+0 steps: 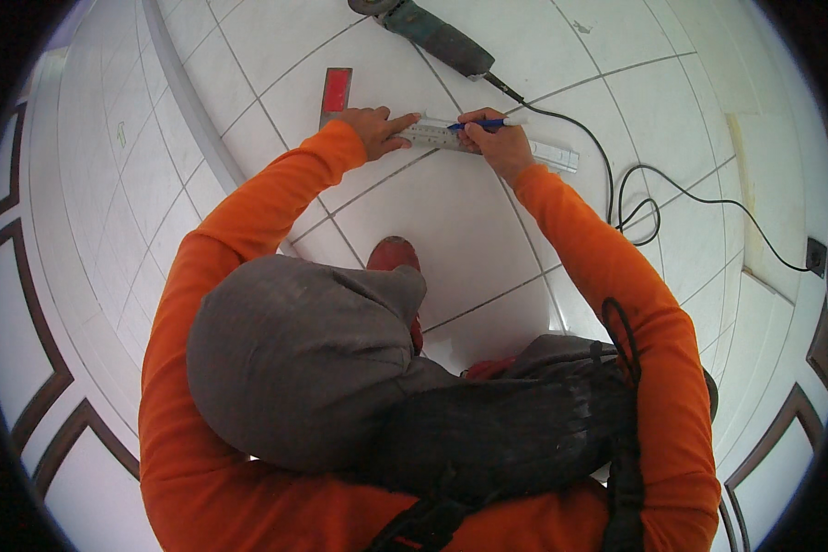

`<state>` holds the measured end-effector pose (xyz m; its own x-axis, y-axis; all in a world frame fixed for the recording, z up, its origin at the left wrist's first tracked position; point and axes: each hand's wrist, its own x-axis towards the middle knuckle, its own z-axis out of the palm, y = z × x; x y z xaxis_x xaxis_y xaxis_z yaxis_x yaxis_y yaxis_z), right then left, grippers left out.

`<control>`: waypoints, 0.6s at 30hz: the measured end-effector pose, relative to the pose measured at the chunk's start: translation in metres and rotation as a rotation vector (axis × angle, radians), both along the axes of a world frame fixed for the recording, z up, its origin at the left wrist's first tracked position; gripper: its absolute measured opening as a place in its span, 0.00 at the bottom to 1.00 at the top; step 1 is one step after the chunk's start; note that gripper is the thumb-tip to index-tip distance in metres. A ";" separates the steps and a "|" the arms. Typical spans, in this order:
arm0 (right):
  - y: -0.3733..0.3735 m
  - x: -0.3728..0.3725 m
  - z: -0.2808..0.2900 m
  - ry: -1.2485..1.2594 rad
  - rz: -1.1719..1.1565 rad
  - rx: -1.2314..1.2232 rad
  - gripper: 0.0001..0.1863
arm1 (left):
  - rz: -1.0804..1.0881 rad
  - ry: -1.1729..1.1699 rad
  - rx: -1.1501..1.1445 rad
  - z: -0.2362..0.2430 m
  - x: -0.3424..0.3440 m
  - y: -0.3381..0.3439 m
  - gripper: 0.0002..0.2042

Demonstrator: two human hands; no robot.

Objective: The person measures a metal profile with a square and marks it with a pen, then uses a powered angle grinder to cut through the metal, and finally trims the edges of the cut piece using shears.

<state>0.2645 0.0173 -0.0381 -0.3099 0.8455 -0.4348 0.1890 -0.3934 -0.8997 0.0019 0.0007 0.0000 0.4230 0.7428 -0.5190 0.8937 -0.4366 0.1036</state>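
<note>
Low over the tiled floor (pixel 478 235), the left hand (pixel 370 132) rests, fingers spread, at the ruler (pixel 430 137); the right hand (pixel 503 147) pinches a blue pen (pixel 490 122).

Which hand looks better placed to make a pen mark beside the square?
Probably the right hand: it holds the blue pen, tip near the metal blade. The left hand has no pen and lies over the red-handled square.
</note>
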 end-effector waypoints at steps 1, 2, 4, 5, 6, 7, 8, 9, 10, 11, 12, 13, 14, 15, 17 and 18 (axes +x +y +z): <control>-0.001 0.000 0.002 0.037 -0.013 -0.014 0.10 | 0.014 0.008 -0.016 0.001 0.001 0.000 0.29; -0.001 -0.001 0.004 0.073 -0.026 -0.027 0.10 | 0.027 0.016 -0.032 0.002 0.001 0.000 0.29; -0.001 0.000 0.004 0.062 -0.022 -0.016 0.10 | 0.021 0.010 -0.025 0.002 0.002 0.000 0.29; -0.001 0.000 0.004 0.052 -0.016 -0.007 0.10 | 0.016 0.006 -0.020 0.002 0.003 0.000 0.28; -0.001 0.000 0.005 0.052 -0.016 -0.006 0.10 | 0.016 0.006 -0.019 0.001 0.002 0.000 0.28; -0.002 -0.001 0.006 0.047 -0.015 -0.011 0.10 | 0.007 0.001 0.000 0.000 0.001 -0.001 0.28; -0.002 -0.001 0.007 0.042 -0.014 -0.015 0.10 | -0.002 -0.005 0.019 -0.002 0.000 -0.002 0.28; -0.002 -0.001 0.006 0.042 -0.015 -0.015 0.10 | -0.003 -0.005 0.019 -0.002 0.000 -0.001 0.28; -0.002 -0.001 0.004 0.043 -0.019 -0.014 0.10 | -0.003 -0.002 0.012 -0.002 0.000 0.000 0.29; -0.002 0.000 0.003 0.043 -0.024 -0.014 0.10 | -0.003 0.000 0.004 -0.003 0.001 0.000 0.29; -0.001 -0.001 0.005 0.044 -0.022 -0.013 0.10 | -0.001 0.001 0.005 -0.001 0.001 0.000 0.29; -0.001 -0.001 0.008 -0.025 0.000 0.012 0.10 | 0.006 0.005 -0.006 0.000 0.001 0.000 0.29; -0.001 -0.002 0.011 -0.094 0.023 0.037 0.10 | 0.014 0.009 -0.018 0.002 0.001 0.000 0.29; -0.001 -0.002 0.008 -0.094 0.022 0.037 0.10 | 0.013 0.009 -0.018 0.001 0.001 0.000 0.29; -0.002 -0.001 0.004 0.025 -0.023 0.014 0.11 | 0.005 -0.004 -0.003 0.000 0.000 0.001 0.30; -0.001 -0.001 0.004 0.025 -0.023 0.013 0.11 | 0.005 -0.004 -0.004 0.000 0.001 0.002 0.30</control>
